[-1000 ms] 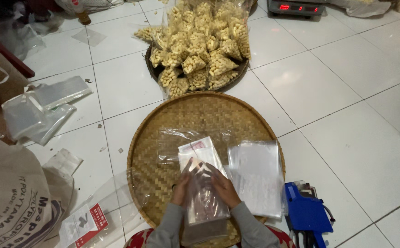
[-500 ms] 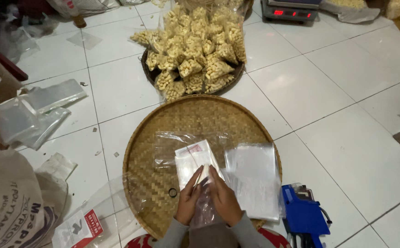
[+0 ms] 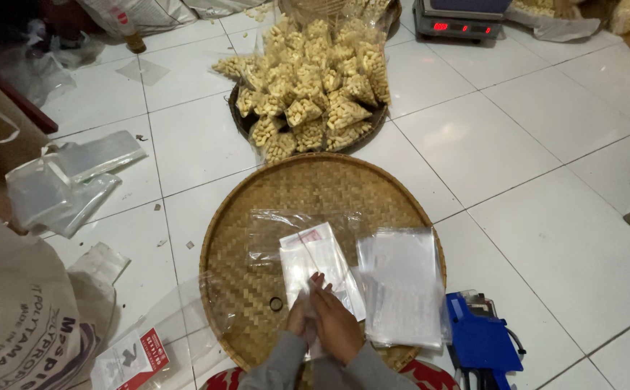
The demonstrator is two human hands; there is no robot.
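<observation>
A round woven bamboo tray (image 3: pixel 257 209) lies on the white tiled floor in front of me. On it sit a stack of clear plastic bags with a white label (image 3: pixel 313 261) and a second stack of clear bags (image 3: pixel 402 283) to its right. My left hand (image 3: pixel 299 319) and my right hand (image 3: pixel 337 325) are pressed together at the near end of the labelled stack, fingers closed on a thin clear bag. A small dark ring (image 3: pixel 276 304) rests on the tray left of my hands.
Behind the tray a dark basket (image 3: pixel 243 119) holds a heap of filled snack bags (image 3: pixel 308 94). A scale with red digits (image 3: pixel 459 22) stands far back. A blue labelling tool (image 3: pixel 481 343) lies at right. Loose plastic bags (image 3: pixel 62 184) and a printed sack (image 3: pixel 19 325) are at left.
My hands drew back toward me and closed together at the near end of the labelled bag stack. The camera view shifted slightly forward.
</observation>
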